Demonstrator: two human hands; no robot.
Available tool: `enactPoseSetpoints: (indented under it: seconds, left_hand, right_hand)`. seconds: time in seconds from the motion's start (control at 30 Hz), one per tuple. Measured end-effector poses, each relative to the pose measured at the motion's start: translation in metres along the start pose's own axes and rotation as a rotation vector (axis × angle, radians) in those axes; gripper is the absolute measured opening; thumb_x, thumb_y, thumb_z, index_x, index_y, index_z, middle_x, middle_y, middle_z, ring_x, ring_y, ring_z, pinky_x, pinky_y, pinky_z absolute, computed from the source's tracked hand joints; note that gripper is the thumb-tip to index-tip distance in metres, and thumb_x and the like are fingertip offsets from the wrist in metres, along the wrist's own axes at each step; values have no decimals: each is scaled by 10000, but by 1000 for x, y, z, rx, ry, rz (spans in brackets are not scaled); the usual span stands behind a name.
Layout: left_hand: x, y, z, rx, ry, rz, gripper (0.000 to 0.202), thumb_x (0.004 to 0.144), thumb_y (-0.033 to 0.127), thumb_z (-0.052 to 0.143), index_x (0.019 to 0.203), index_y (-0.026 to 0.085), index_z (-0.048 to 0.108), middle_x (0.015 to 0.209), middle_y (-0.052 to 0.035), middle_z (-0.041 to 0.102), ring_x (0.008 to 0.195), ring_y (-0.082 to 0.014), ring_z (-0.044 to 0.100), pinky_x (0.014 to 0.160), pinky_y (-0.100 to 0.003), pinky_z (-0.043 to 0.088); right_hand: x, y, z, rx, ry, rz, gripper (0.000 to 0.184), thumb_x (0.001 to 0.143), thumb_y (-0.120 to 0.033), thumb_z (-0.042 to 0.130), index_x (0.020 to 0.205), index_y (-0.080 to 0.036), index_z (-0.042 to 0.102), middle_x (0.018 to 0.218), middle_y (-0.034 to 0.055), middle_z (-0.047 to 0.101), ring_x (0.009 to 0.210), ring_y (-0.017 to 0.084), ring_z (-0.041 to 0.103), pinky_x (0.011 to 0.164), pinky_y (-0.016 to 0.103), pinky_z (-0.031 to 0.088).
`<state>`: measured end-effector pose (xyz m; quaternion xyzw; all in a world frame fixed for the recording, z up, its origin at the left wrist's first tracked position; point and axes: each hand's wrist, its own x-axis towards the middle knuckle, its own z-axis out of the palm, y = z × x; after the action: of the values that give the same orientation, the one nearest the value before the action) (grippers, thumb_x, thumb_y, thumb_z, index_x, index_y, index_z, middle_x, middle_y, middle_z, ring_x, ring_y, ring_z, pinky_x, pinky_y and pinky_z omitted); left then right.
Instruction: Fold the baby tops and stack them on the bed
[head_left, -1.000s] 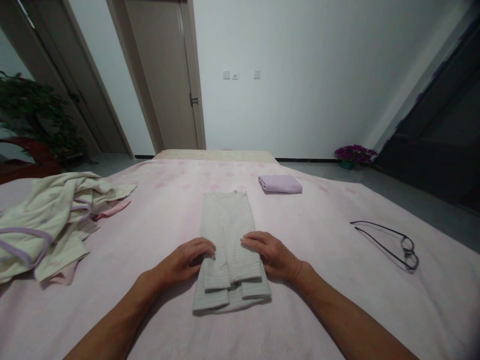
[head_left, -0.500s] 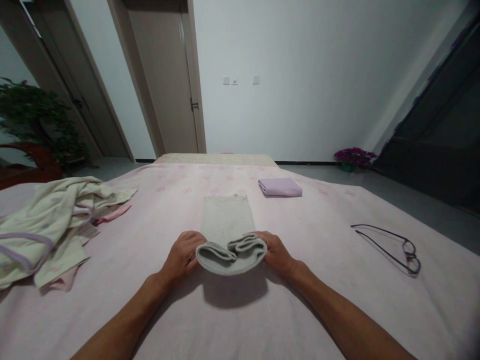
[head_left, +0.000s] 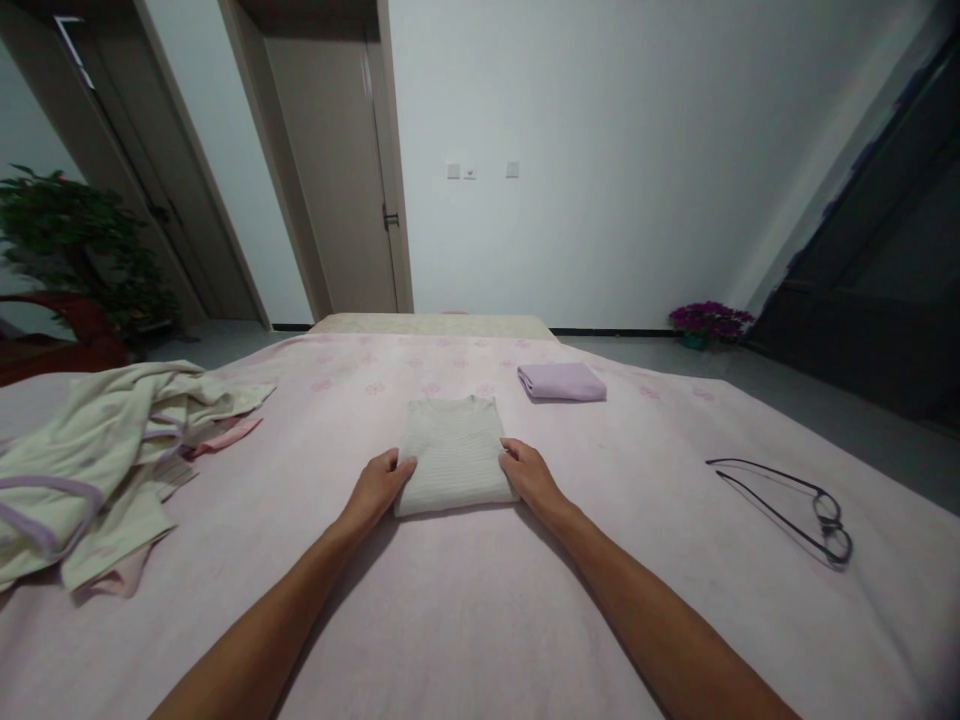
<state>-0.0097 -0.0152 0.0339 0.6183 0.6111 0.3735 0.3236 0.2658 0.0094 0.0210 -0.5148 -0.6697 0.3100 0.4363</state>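
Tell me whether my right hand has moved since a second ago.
Yes: judged against the folded purple cloth, which hasn't shifted on the bedspread, your right hand has moved forward, nearer to that cloth.

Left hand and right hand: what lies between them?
In the head view, the folded pale garment lies between left hand and right hand, on the pink cover.

the garment (head_left: pixel 454 460) lies on the bedspread (head_left: pixel 465 620), between the left hand (head_left: pixel 379 482) and the right hand (head_left: pixel 531 474). behind it, to the right, lies the folded cloth (head_left: pixel 562 382); farther right and nearer, the glasses (head_left: pixel 829 523). left lies the clothes heap (head_left: pixel 112 430). flowers (head_left: pixel 709 318) stand beyond.
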Motion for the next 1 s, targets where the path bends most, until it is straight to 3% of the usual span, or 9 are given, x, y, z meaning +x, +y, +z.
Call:
enactPoseSetpoints:
  seconds: [0.1, 0.3, 0.43, 0.5, 0.6, 0.7, 0.8, 0.9, 1.0]
  left_hand:
    - [6, 2, 3, 3, 18, 68, 425, 879, 485, 492, 1061, 142, 664, 985, -87, 737, 920, -258, 671, 784, -320, 500]
    - [0, 11, 4, 385, 74, -41, 530, 909, 499, 496, 1319, 169, 555, 1019, -113, 716, 915, -289, 681, 812, -405, 505]
    - [-6, 10, 3, 411, 201, 330, 473, 964, 409, 454, 1362, 162, 518, 1271, -140, 635, 1170, -263, 603, 1020, -431, 447]
    - [-6, 7, 5, 425, 125, 510, 450, 994, 384, 412, 1380, 177, 519, 1412, -131, 559, 1332, -241, 488, 1143, -441, 334]
    - [-2, 1, 9, 524, -98, 560, 496, 1017, 425, 374, 1451, 205, 469, 1524, -123, 459, 1436, -242, 370, 1203, -506, 204]
    - [1, -3, 11, 608, -231, 488, 594, 1007, 532, 357, 1510, 217, 395, 1597, -125, 331, 1481, -262, 286, 1199, -529, 199]
    - [3, -4, 5, 610, -278, 462, 661, 990, 591, 351, 1540, 223, 340, 1627, -118, 251, 1504, -264, 223, 1202, -508, 203]
    - [3, -7, -6, 570, -342, 482, 683, 966, 600, 416, 1550, 259, 316, 1640, -104, 208, 1510, -276, 198, 1207, -508, 189]
    - [1, -14, -18, 538, -419, 511, 829, 863, 586, 612, 1562, 293, 277, 1649, -98, 170, 1511, -313, 180, 1209, -523, 185]
  right_hand:
    - [-2, 0, 0, -4, 95, 58, 456, 751, -225, 446, 1129, -177, 695, 926, 54, 734, 836, 222, 655, 762, 324, 515]
    - [-4, 2, -5, -340, 102, 9, 580, 753, -146, 473, 1324, -177, 567, 708, 12, 658, 632, 189, 595, 628, 283, 462]
    - [-9, -11, -5, -560, 169, -198, 558, 815, -129, 485, 1372, -161, 516, 1076, 128, 666, 940, 256, 624, 851, 386, 500]
    - [-13, -20, -4, -594, 133, -374, 517, 875, -160, 488, 1392, -161, 499, 1294, 163, 590, 1173, 288, 550, 1016, 463, 441]
    - [-14, -27, 1, -620, -67, -532, 489, 938, -259, 516, 1421, -184, 486, 1497, 143, 459, 1401, 292, 378, 1160, 513, 303]
    - [-13, -22, 3, -656, -270, -460, 506, 980, -362, 484, 1446, -167, 473, 1540, 158, 413, 1442, 294, 346, 1174, 514, 289]
    - [-9, -12, -4, -630, -361, -394, 601, 983, -454, 476, 1497, -150, 412, 1573, 178, 344, 1462, 301, 314, 1183, 506, 281]
    - [-8, -2, -18, -563, -452, -394, 774, 884, -535, 619, 1527, -184, 369, 1602, 162, 275, 1481, 310, 266, 1198, 499, 261]
    - [-11, 4, -31, -539, -509, -408, 923, 742, -456, 762, 1534, -208, 358, 1611, 150, 255, 1483, 315, 258, 1193, 495, 279]
